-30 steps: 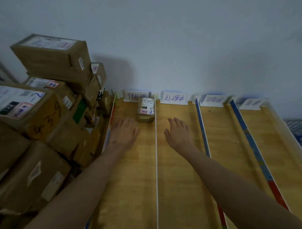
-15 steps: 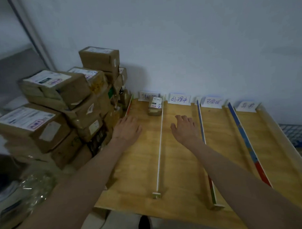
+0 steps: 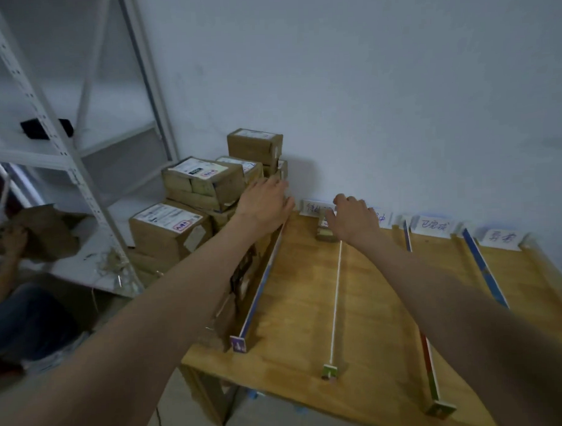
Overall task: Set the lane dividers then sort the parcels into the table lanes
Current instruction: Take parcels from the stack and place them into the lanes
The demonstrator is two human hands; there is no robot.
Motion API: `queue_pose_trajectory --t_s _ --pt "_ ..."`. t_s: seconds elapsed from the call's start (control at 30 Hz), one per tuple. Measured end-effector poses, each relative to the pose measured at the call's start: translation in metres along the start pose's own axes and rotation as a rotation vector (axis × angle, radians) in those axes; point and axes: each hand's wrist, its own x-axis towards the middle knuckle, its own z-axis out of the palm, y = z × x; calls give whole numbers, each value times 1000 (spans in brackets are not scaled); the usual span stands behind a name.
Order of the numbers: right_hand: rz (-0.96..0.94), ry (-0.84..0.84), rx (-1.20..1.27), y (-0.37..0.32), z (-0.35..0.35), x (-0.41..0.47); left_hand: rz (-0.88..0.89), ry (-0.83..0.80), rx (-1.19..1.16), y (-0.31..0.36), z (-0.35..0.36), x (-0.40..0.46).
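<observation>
Reaching out over the far left corner of the wooden surface (image 3: 365,305), the person's left hand (image 3: 262,203) hangs with fingers straight and released, holding nothing, at the top end of the leftmost lane divider (image 3: 263,278). Straight past its fingertips, in the upper middle of the frame, rises the stack of cardboard parcels (image 3: 206,196), piled off the surface's left edge against the wall. The left hand is plainly the nearer of the two to that stack, and the nearest boxes lie just beside it, up and to the left.

The right hand (image 3: 353,221) hovers right of it, fingers loosely bent, over one small parcel (image 3: 325,233) that sits at the far end of the first lane by the white divider (image 3: 336,301). Whether that grip touches or closes on the small parcel cannot be told; the hand covers most of it.

The dividers run lengthwise from the near edge toward the wall, with paper lane labels (image 3: 434,226) standing at their far ends. The next pick likely falls to the left hand, going leftward into the stack. The boxes' long sides look roughly crosswise to the lanes, so a turn may be needed.
</observation>
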Motion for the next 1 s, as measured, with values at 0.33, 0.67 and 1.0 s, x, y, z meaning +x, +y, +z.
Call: queue_pose_trajectory --t_s 0.33,0.67,1.0 --pt "-111 -113 282 -141 4 69 -390 18 -14 -165 -42 13" --pt "66 -216 661 -206 33 112 -659 -31 -190 -206 -12 6" --pt "125 -119 878 -207 9 95 -477 248 -385 -210 -38 13"
